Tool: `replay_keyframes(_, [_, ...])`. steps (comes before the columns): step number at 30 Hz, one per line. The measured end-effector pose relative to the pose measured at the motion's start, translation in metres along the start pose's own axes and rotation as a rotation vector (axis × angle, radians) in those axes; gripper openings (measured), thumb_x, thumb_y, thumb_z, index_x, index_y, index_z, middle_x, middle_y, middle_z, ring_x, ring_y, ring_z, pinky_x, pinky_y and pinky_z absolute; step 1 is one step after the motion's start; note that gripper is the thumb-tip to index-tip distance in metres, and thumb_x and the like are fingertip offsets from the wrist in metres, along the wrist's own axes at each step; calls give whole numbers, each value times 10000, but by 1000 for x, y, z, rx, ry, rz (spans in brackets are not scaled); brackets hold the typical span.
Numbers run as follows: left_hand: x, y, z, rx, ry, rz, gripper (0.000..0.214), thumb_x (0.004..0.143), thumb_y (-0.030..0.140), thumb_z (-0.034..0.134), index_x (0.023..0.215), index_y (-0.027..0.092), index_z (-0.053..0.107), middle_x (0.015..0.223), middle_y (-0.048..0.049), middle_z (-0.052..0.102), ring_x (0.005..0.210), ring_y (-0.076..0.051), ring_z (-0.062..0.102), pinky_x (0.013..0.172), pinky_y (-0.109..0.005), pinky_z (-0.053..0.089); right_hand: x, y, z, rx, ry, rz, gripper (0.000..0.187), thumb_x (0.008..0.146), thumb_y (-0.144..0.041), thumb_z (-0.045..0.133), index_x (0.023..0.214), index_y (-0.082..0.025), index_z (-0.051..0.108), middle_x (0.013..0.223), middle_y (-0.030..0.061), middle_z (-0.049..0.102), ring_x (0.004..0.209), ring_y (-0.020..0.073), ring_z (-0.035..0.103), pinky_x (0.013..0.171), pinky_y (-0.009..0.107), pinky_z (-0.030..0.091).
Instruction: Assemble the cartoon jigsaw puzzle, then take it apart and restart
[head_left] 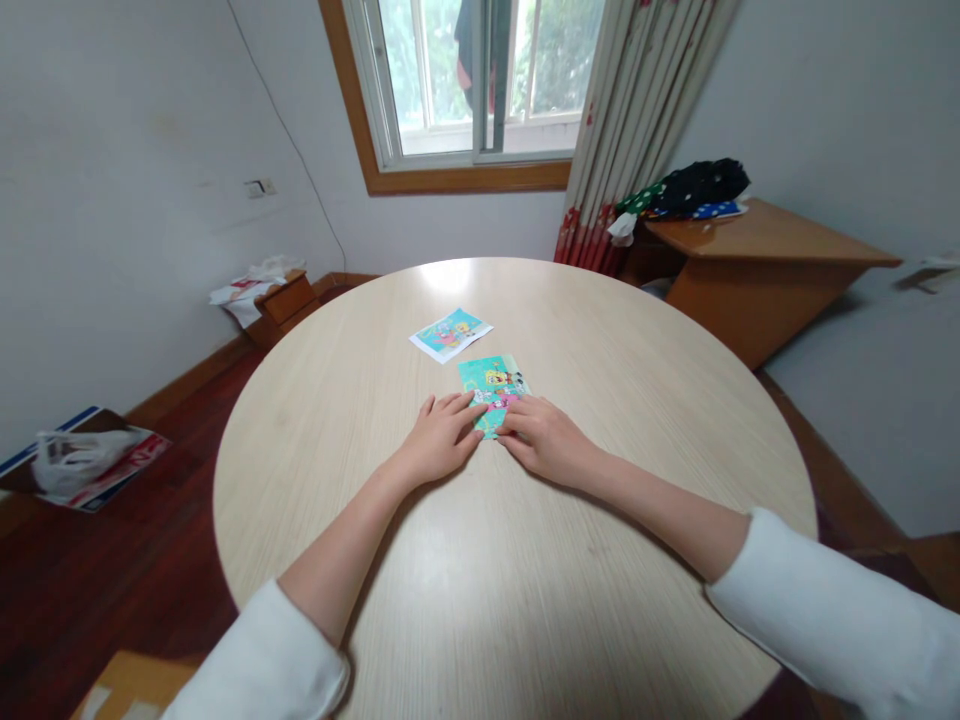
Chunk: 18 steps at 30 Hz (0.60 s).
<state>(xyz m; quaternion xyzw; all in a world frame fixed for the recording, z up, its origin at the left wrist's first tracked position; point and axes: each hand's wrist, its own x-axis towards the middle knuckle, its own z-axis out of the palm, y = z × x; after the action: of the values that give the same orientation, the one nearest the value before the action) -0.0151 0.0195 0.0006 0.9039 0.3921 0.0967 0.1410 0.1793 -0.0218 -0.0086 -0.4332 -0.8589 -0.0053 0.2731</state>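
Note:
A turquoise cartoon picture (487, 372) lies flat on the table; it looks like a jigsaw puzzle, though its seams are too small to make out. My left hand (442, 437) rests at its lower left edge, fingers stretched out and apart, with the fingertips touching it. At the lower right edge, my right hand (546, 438) has its fingers bent together, thumb and fingertips on the puzzle. Part of the lower puzzle is hidden beneath the fingers. Just beyond it lies a printed card (451, 334) with a similar cartoon and a white border, touched by neither hand.
The round pale wooden table (637, 400) spreads around both hands. Back right stands a brown desk (780, 250) with dark clothes (694, 190) heaped on it. A cardboard box (139, 680) is at the lower left, and a plastic bag (82, 460) lies near the left wall.

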Motion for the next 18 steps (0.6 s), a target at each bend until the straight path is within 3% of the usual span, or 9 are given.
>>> replay_keyframes(5, [0, 1, -1, 11, -2, -1, 448, 919, 353, 387, 1347, 247, 463, 1468, -92, 397, 1362, -252, 326, 1116, -558, 182, -1, -1, 2, -69, 15, -14, 107, 828, -169, 580, 727, -178, 614, 751, 59, 617, 751, 188, 518, 666, 318, 358])
replay_keyframes(13, [0, 3, -3, 21, -14, -6, 453, 920, 352, 391, 1350, 229, 461, 1475, -88, 386, 1368, -253, 317, 1117, -555, 188, 0, -2, -1, -227, 98, -192, 170, 889, -176, 492, 759, -174, 602, 744, 64, 614, 764, 191, 511, 658, 321, 299])
replay_keyframes(18, [0, 3, -3, 20, -18, 3, 444, 921, 350, 390, 1345, 241, 464, 1472, -91, 391, 1370, -248, 316, 1115, -560, 190, 1, -2, -2, -281, 95, -193, 189, 901, -182, 470, 763, -184, 600, 749, 58, 618, 770, 188, 504, 662, 323, 285])
